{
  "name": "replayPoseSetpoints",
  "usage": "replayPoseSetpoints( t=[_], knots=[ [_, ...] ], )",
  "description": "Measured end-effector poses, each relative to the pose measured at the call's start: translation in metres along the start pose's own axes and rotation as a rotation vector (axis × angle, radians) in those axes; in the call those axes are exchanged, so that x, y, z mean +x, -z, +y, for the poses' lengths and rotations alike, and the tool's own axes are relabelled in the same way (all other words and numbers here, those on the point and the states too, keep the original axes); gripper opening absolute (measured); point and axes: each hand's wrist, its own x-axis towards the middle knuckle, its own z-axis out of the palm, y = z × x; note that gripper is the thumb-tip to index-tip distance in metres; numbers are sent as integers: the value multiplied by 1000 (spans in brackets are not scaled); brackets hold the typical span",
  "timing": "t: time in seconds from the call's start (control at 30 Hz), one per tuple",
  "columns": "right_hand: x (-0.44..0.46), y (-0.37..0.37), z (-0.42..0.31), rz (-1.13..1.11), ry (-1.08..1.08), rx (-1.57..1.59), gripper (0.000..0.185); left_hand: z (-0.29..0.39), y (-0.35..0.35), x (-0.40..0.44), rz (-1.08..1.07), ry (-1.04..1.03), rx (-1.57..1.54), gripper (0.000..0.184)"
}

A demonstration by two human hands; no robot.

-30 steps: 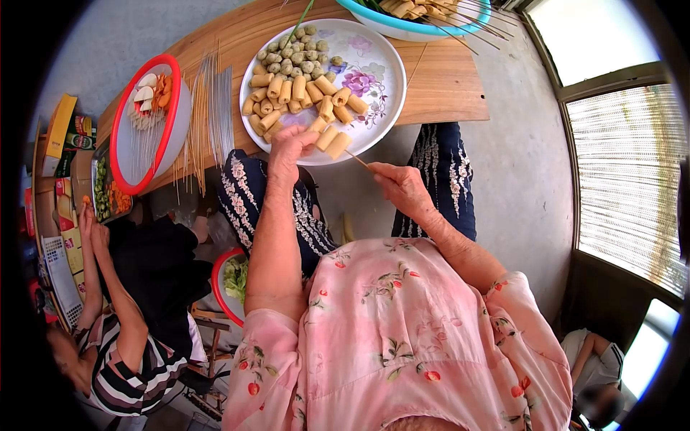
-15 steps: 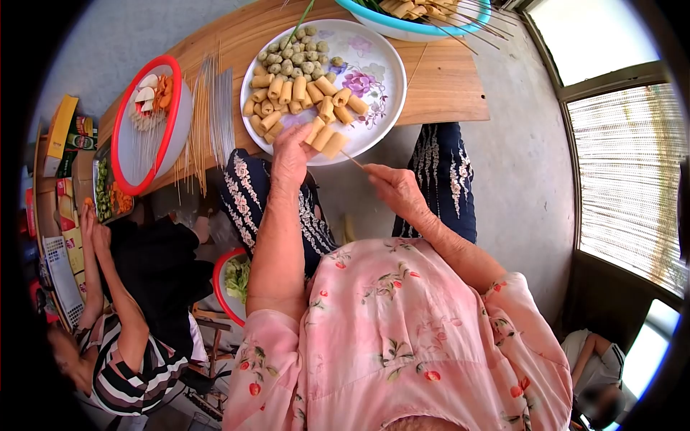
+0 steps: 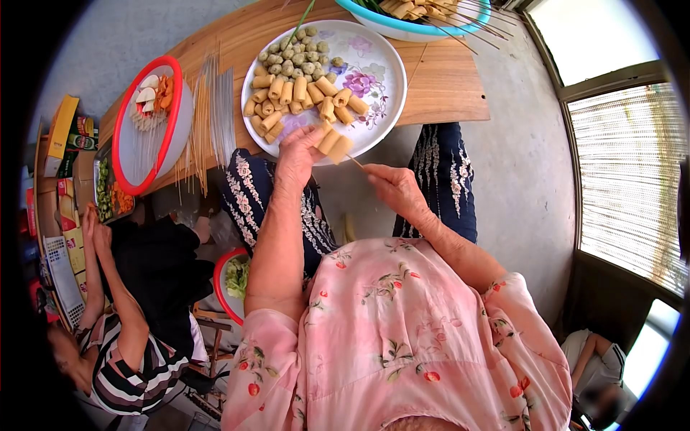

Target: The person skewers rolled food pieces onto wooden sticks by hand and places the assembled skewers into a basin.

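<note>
Over the near rim of a round flowered tray point(image 3: 384, 108), my left hand point(image 3: 298, 152) pinches tan hollow rolls point(image 3: 333, 145) threaded side by side on a thin skewer point(image 3: 356, 162). My right hand point(image 3: 397, 188) grips the other end of that skewer, its fingers closed. More tan rolls point(image 3: 286, 93) are piled on the tray just beyond my left hand. Greyish-green balls point(image 3: 293, 56) lie heaped behind them, with a green stalk across. My left fingers partly hide the rolls nearest to them.
Bare skewers point(image 3: 198, 129) and thin metal-looking sticks point(image 3: 224, 115) lie on the wooden table point(image 3: 445, 86). A red-rimmed basket point(image 3: 176, 79) stands left, a blue-rimmed basin point(image 3: 410, 32) with skewered food at the back. Another person's hands point(image 3: 93, 226) work beside a vegetable tray point(image 3: 115, 190).
My left hand has shifted slightly right along the skewered rolls, covering more of them. My right hand stays on the skewer in nearly the same place.
</note>
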Motion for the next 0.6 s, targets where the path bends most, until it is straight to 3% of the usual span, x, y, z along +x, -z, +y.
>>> replayPoseSetpoints(
  t=[0.3,0.43,0.53,0.6],
  knots=[
    [-5,10,11,95,-21,60,21,6,-18,14,151,-195,145,49],
    [-7,13,12,76,-59,32,23,7,-28,28,263,-261,548,39],
    [-7,13,13,79,-60,24,22,-3,-15,44,189,-334,680,36],
    [-7,12,14,84,-64,6,22,-4,-14,41,207,-278,513,33]
  ],
)
